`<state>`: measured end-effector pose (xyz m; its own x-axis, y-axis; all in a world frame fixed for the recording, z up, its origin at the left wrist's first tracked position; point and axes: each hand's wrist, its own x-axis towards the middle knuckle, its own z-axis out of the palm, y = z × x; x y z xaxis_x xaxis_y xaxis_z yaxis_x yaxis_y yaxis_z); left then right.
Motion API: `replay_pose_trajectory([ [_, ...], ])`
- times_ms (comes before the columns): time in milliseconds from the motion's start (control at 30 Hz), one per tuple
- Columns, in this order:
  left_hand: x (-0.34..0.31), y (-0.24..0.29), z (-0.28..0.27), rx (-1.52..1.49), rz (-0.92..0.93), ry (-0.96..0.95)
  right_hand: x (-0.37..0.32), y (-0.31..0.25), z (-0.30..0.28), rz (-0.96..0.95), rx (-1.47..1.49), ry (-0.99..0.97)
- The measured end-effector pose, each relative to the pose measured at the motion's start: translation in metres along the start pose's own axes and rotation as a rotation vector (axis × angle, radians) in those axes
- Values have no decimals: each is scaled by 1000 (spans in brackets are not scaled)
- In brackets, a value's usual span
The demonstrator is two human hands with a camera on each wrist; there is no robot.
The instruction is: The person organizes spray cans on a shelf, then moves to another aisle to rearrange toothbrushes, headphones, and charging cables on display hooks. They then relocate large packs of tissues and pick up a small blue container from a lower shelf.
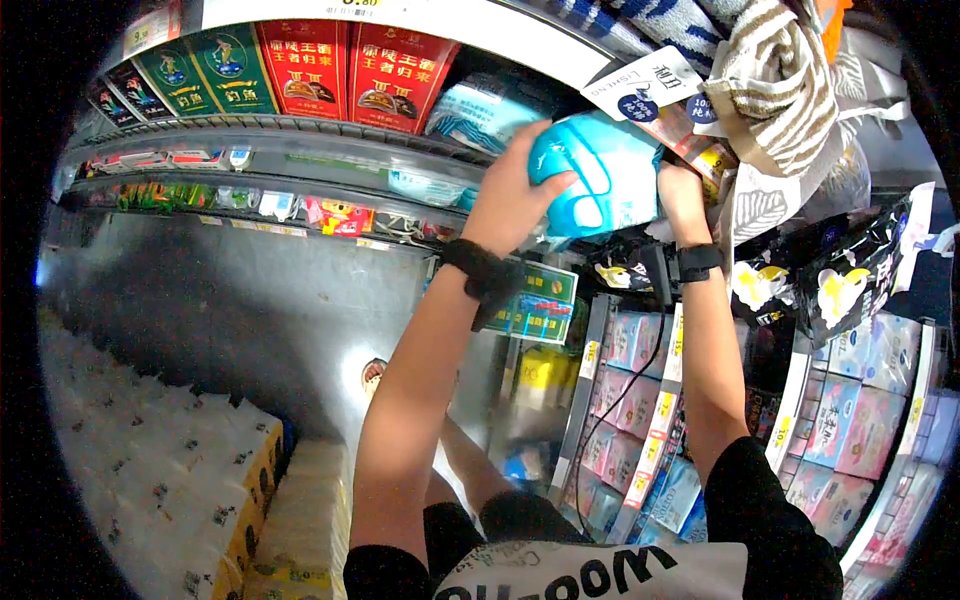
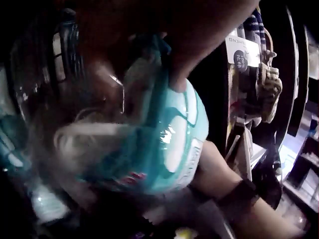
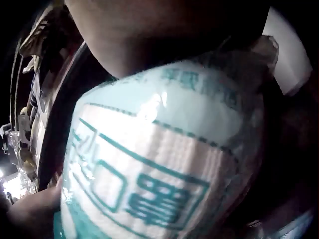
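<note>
A teal plastic pack of face masks (image 1: pixel 600 170) is held up in front of the upper shelf. My left hand (image 1: pixel 508 195) grips its left side, the thumb lying across the front. On the opposite side, my right hand (image 1: pixel 683 205) holds the pack, its fingers largely hidden behind it. Large printed characters and white ribbed gauze show through the clear wrapper of the pack (image 3: pixel 154 169) in the right wrist view. A similar blue pack (image 1: pixel 480 112) lies on the shelf just behind my left hand.
Red boxes (image 1: pixel 305 70) and green boxes (image 1: pixel 232 72) line the upper shelf. Striped towels (image 1: pixel 790 80) with hanging tags crowd the right. Pink packs (image 1: pixel 635 400) fill the lower right racks, a black cable (image 1: pixel 640 375) hanging before them. A covered stack (image 1: pixel 150 470) stands lower left.
</note>
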<state>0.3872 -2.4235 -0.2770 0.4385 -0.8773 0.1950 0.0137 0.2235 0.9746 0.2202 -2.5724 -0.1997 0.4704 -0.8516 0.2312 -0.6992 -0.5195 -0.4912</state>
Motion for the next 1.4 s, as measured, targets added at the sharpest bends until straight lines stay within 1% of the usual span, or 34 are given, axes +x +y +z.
replay_pose_trajectory([
  [133, -10, -5, 3, -109, -153, 187, -8, -6, -2, -53, -67, 173],
  [167, -12, -7, 7, -163, -183, 235, -12, 4, 1, -60, 148, 168],
  [200, -14, 0, 10, -270, -250, 258, -23, -13, -7, 15, 92, 127],
  [267, -20, 12, 15, -480, -384, 303, -43, -2, 11, -55, 269, 241],
  [300, -22, 7, 16, -510, -350, 276, -51, 3, 9, 70, 296, 160],
  [333, -23, 7, 17, -511, -373, 283, -53, 7, 9, 28, 323, 152],
  [400, -27, 8, 18, -514, -420, 295, -69, -28, -4, 325, 880, -17],
  [433, -28, 9, 18, -508, -410, 282, -70, -19, -3, 323, 903, -68],
  [467, -30, 10, 18, -502, -399, 270, -74, -27, -4, 396, 982, -77],
  [533, -32, 11, 15, -487, -378, 248, -73, -9, 3, 138, 563, 7],
  [567, -32, 11, 12, -242, -235, 255, -72, -7, 5, 16, 367, 65],
  [667, -34, 21, 10, -159, -189, 284, -81, -7, 7, 61, 488, 2],
  [733, -35, 35, 10, -128, -218, 302, -84, -7, 10, 93, 464, 52],
  [767, -34, 39, 9, -113, -232, 314, -83, -11, 11, -3, 348, 86],
  [800, -32, 37, 6, -11, -131, 279, -82, -17, 11, -99, 230, 120],
  [833, -30, 33, 2, 90, -32, 243, -87, -23, 5, -214, -39, 197],
  [867, -28, 35, 0, 190, 65, 205, -89, -30, 2, -191, -76, 158],
  [900, -28, 39, -1, 356, 75, 162, -88, -30, 3, -234, -72, 127],
  [967, -30, 40, 0, 465, 136, 72, -89, -34, 3, -318, -54, 34],
  [1000, -30, 40, 0, 521, 168, 28, -90, -38, 2, -282, -92, -29],
  [1033, -31, 40, -1, 395, 133, -30, -90, -44, -1, -301, -188, -66],
  [1100, -35, 47, -2, 408, 132, -125, -94, -54, -4, -314, -377, -122],
  [1133, -36, 49, -3, 413, 130, -173, -94, -51, -3, -309, -323, -136],
  [1200, -36, 48, -2, 424, 144, -104, -93, -49, -1, -300, -215, -165],
  [1267, -37, 47, -1, 404, 124, -11, -95, -52, 2, -308, -172, 40],
  [1333, -30, 28, 0, 150, 118, 246, -91, -56, -1, -204, 11, 152],
  [1367, -26, 30, -1, 21, 115, 370, -90, -60, -2, -229, -4, 191],
  [1400, -26, 32, 1, -135, 37, 399, -90, -61, -2, -211, -81, 192],
])
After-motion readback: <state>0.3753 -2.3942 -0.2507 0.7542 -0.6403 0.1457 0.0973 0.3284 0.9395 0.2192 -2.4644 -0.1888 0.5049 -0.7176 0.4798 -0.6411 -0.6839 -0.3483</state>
